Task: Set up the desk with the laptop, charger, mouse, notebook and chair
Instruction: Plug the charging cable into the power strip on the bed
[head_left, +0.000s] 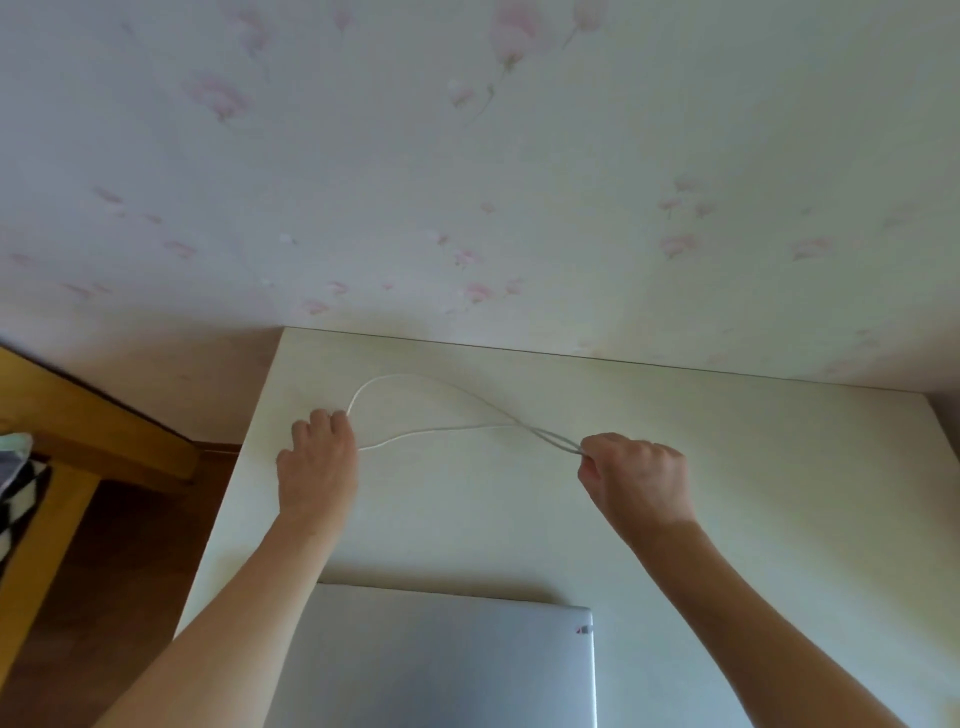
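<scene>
A thin white charger cable lies in a loop across the far part of the white desk. My left hand is curled over one end of the loop, gripping the cable near the desk's left edge. My right hand pinches the two strands together where they cross at the right. A closed silver laptop lies flat on the desk's near part, between my forearms. The charger's plug and brick are hidden; mouse, notebook and chair are out of view.
The desk stands against a wall with pale floral wallpaper. To the left, a wooden furniture frame stands over a dark wood floor. A patterned cloth shows at the far left edge.
</scene>
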